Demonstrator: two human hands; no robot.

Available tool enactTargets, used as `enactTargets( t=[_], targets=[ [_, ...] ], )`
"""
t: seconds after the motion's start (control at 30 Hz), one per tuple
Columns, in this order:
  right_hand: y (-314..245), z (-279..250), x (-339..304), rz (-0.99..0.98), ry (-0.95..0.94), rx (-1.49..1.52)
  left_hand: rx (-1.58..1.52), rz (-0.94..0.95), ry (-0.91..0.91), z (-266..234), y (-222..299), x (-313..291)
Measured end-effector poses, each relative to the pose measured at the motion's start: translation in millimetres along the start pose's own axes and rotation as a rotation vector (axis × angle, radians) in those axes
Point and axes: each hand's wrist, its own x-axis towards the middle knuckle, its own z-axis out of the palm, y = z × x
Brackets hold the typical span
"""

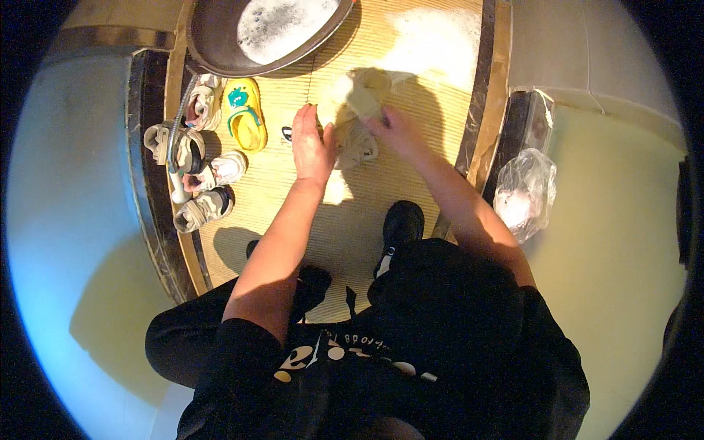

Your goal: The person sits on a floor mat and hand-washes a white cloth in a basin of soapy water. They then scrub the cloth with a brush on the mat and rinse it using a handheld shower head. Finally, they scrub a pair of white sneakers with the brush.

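Observation:
A crumpled cream cloth-like item (358, 145) lies on the ribbed yellowish floor between my hands. My right hand (397, 132) is closed, its fingers at the edge of a pale cream piece (367, 95) above that item. Bright light makes it hard to tell whether this piece is cloth or something stiffer. My left hand (314, 150) holds nothing; its fingers are stretched out beside the crumpled item, and I cannot tell whether they touch it. Just left of that hand is a small black-and-white thing (287, 133).
A dark basin (213, 44) of foamy water stands at the far side, with suds (433, 44) on the floor to its right. Left are a yellow clog (249, 132), several small shoes (204, 209) and a metal hose (174, 139). A clear plastic bag (526, 192) sits at right.

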Motion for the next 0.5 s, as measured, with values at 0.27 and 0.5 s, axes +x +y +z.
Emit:
enactTargets(
  t=[0.27, 0.5],
  targets=[
    [28.8, -38.8, 18.8, 0.021, 0.133, -0.257, 0.299, 0.014, -0.301, -2.9, 16.9, -32.9],
    [-18.3, -42.0, 1.8, 0.043, 0.039, -0.339, 0.361, -0.014, -0.318, 11.7, 8.8, -36.0]
  ],
)
